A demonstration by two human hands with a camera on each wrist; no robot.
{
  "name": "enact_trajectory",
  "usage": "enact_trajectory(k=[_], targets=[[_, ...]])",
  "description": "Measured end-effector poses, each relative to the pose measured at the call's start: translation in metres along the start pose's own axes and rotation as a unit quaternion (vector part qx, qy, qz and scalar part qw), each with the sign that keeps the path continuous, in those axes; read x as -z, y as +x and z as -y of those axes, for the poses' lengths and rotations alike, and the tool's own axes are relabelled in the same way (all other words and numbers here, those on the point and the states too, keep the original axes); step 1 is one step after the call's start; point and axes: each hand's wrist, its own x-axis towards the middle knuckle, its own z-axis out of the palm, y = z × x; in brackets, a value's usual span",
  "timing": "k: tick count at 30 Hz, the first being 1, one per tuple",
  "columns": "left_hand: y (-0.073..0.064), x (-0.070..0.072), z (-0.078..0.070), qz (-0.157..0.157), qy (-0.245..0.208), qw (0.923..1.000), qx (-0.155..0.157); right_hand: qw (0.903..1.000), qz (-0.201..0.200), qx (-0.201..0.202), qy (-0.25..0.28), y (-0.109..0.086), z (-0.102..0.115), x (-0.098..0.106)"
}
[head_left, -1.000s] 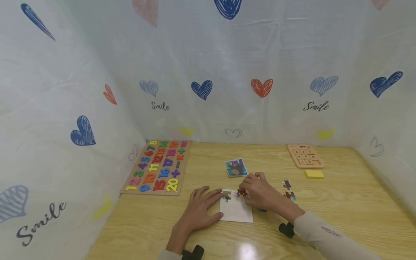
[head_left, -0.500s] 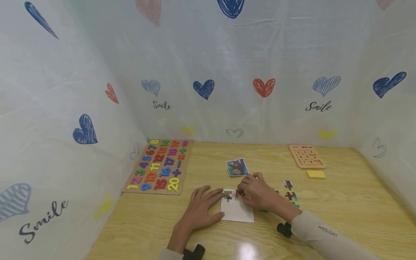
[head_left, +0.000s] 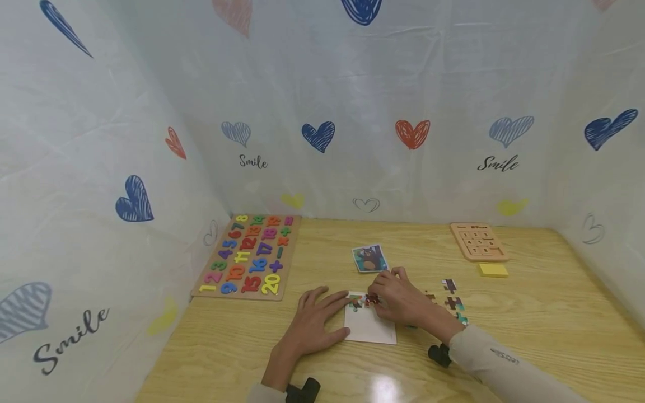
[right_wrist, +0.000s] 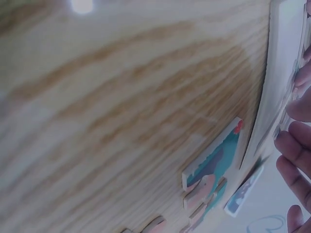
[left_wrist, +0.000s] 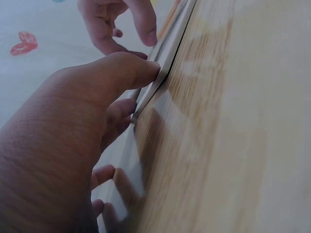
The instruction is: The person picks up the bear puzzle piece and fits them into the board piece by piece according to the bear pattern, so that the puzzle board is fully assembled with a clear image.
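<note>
A white puzzle board [head_left: 370,330] lies on the table in front of me. At its top left corner sits a puzzle piece [head_left: 356,303], partly under my left fingertips. My left hand [head_left: 314,323] rests along the board's left side, fingers stretched out. In the left wrist view its thumb [left_wrist: 131,73] touches the board's edge. With bent fingers, my right hand [head_left: 398,296] pinches a dark red-brown puzzle piece [head_left: 372,299] at the board's top edge, right beside the corner piece. The right fingers partly cover it; whether the two pieces interlock I cannot tell.
Several loose puzzle pieces [head_left: 454,303] lie right of the board, some behind the right forearm. A bear picture card [head_left: 370,258] lies beyond the board. A colourful number board [head_left: 247,254] is at far left; a wooden number tray [head_left: 477,242] and yellow block [head_left: 492,270] at back right.
My right hand has shifted the pinched piece slightly left along the board, closer to the corner piece. My left hand has kept its place. The head view has turned a little.
</note>
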Motion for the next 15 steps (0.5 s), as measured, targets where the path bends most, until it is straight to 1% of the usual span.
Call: enact_trajectory(k=[8,15], targets=[[0.0001,-0.0019,0.0006,-0.001,-0.002,1.0,0.0,1.0,0.005,0.006,0.004,0.0025,0.0012,-0.0025],[0.0007,0.0008,-0.001,-0.003,-0.008,1.0,-0.002,0.9998,0.015,0.009,0.002,0.0031,0.0021,-0.0046]])
